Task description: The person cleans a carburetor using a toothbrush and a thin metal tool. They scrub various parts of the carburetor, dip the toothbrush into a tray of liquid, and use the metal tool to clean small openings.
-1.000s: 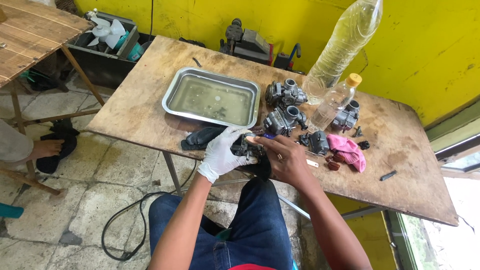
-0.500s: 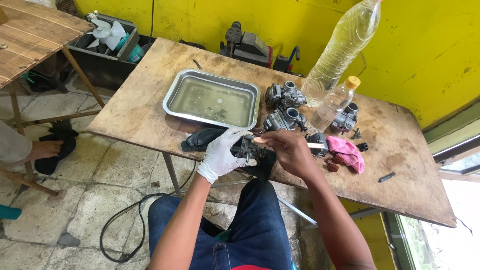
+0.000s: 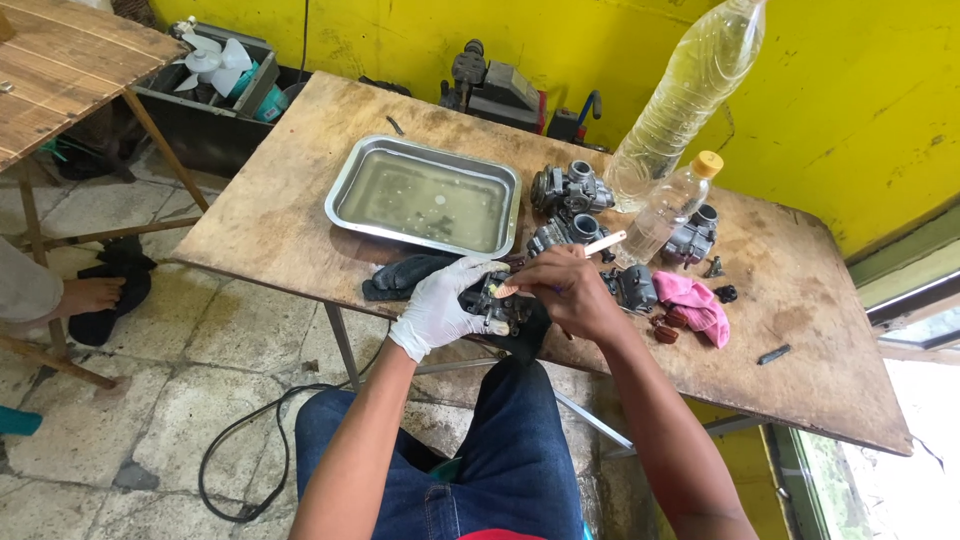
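White-gloved left hand (image 3: 440,310) grips the carburetor (image 3: 492,302); bare right hand (image 3: 567,290) clenches a pale stick (image 3: 560,267).

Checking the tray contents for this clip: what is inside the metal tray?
The metal tray holds cloudy, pale liquid with a few small specks. Whether anything lies beneath the surface cannot be told; the murk hides it.

Carburetor (image 3: 492,300): dark grey metal, grimy, held at the table's near edge, over a black cloth (image 3: 520,335). Brush (image 3: 560,268): pale, thin handle, tilted up to the right, lower end on the carburetor.
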